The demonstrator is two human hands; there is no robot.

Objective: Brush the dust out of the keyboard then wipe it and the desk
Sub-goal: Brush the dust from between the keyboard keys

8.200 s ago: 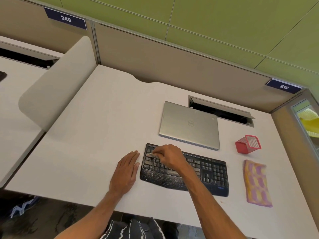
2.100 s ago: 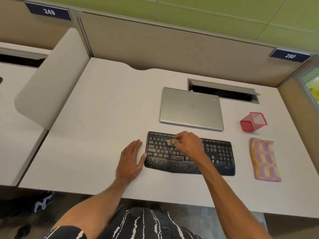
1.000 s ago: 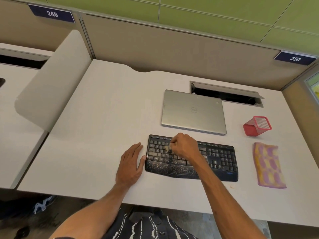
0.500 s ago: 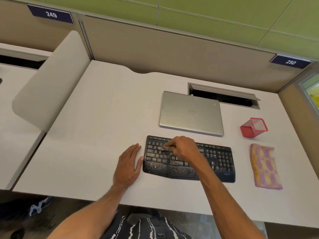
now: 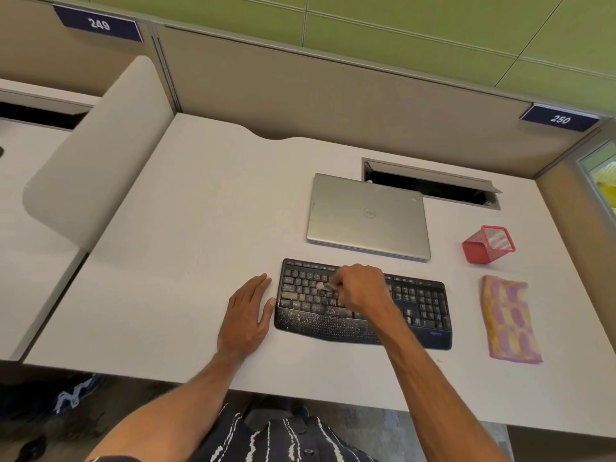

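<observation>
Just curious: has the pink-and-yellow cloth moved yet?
No. The pink-and-yellow cloth still lies right of the keyboard, near the red mesh holder.

keyboard [image 5: 363, 305]: black, speckled with pale dust
laptop [image 5: 368, 216]: silver
mesh cup [image 5: 488, 243]: red
cloth [image 5: 510, 320]: pink-purple and yellow blotchy pattern
desk [image 5: 200, 211]: off-white
wall [image 5: 400, 28]: green

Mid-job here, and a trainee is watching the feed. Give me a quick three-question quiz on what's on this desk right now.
1. True or false: the left hand lies flat on the desk by the left end of the keyboard.
2. What lies to the right of the keyboard? A stapler, B folded cloth, C mouse.
3. Fill in: the right hand pinches a small ___ over the keys.
Key: 1 true; 2 B; 3 brush.
</observation>
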